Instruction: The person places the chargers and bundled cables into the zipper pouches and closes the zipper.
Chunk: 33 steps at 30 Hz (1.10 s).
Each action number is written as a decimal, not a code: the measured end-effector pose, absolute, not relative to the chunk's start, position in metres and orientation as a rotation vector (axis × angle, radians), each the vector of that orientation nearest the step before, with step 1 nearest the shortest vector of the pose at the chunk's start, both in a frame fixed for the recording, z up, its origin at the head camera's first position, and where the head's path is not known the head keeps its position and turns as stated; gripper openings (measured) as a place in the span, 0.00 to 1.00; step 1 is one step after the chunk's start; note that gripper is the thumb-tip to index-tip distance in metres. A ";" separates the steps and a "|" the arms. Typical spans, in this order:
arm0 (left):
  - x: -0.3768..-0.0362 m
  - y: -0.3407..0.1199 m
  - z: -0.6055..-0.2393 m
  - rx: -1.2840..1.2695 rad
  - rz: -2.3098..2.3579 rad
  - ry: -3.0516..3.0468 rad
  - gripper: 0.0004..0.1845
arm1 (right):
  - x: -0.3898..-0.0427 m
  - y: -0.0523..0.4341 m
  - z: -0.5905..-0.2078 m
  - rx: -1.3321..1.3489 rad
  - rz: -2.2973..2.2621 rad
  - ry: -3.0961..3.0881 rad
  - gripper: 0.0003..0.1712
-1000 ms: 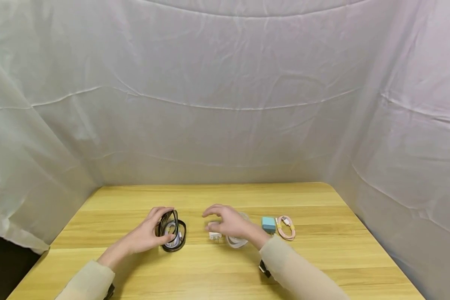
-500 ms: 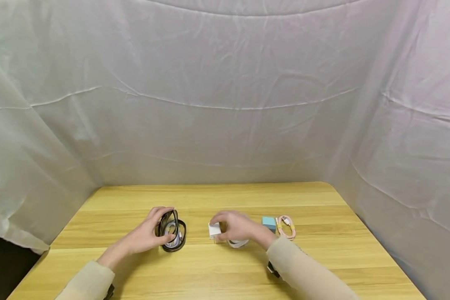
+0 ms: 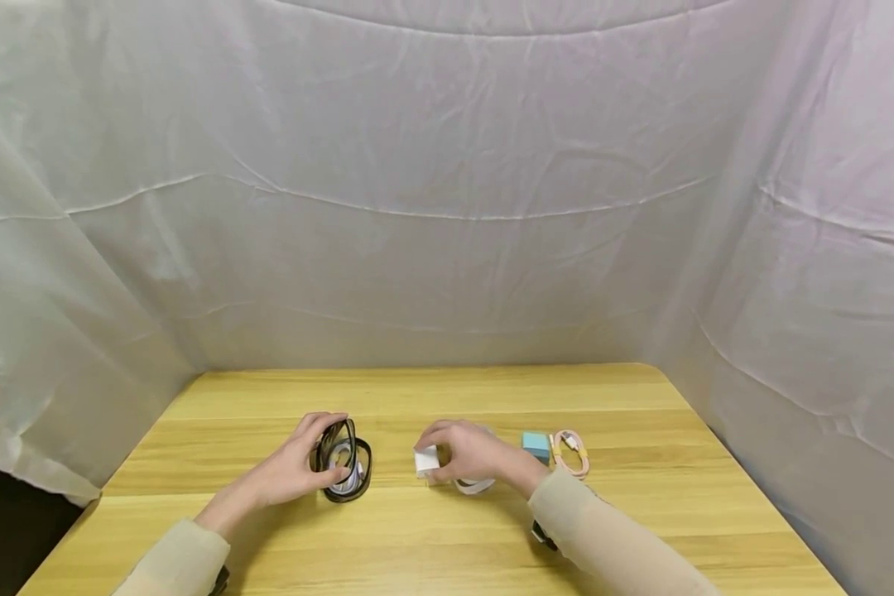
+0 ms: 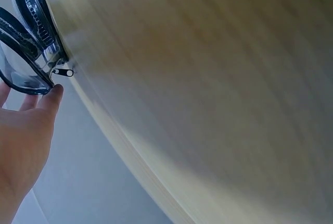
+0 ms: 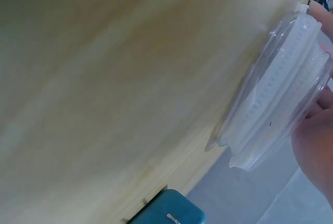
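Note:
My left hand (image 3: 294, 465) grips a round clear zip case (image 3: 363, 470) with black edging, thumb and fingers on its rim. The case stands open, its two rims apart, and a pale coiled cable (image 3: 340, 476) lies inside. A metal zipper pull (image 4: 63, 72) hangs by my thumb in the left wrist view. My right hand (image 3: 471, 451) pinches a white charger plug (image 3: 426, 460) between thumb and fingers. Under this hand lies a clear case (image 3: 475, 487) with a white zip, partly hidden in the head view. The right wrist view shows its white zipper side (image 5: 281, 88).
To the right of my right hand are a blue charger plug (image 3: 535, 445) and a coiled pink cable (image 3: 569, 455) with a yellow tie. The wooden table (image 3: 432, 546) carries everything. Pale fabric sheets (image 3: 447, 273) hang behind it and at both sides.
My right hand has come down onto the white charger plug, and its thumb and fingers have closed on it. The left hand has kept its hold on the black-edged case.

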<state>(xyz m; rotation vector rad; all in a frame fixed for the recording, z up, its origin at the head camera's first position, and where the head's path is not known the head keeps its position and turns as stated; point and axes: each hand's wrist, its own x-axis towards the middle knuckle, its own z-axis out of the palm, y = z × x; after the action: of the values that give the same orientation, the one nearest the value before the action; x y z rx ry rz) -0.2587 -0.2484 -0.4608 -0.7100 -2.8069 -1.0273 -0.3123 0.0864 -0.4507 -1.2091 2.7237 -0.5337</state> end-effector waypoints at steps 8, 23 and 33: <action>-0.258 -0.247 -0.460 -0.717 -1.030 -2.802 0.44 | -0.314 0.086 -0.455 -1.242 -0.524 2.729 0.30; -0.256 -0.246 -0.459 -0.697 -1.011 -2.797 0.45 | -0.316 0.080 -0.458 -1.218 -0.695 2.683 0.30; -0.257 -0.247 -0.461 -0.698 -1.013 -2.792 0.45 | -0.317 0.079 -0.460 -1.229 -0.707 2.709 0.30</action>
<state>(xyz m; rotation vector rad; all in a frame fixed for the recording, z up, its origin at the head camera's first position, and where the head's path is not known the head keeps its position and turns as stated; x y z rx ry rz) -0.2571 -0.2473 -0.4612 -0.6975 -2.7924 -1.0129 -0.3172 0.0791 -0.4597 -1.2294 2.7089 -0.7071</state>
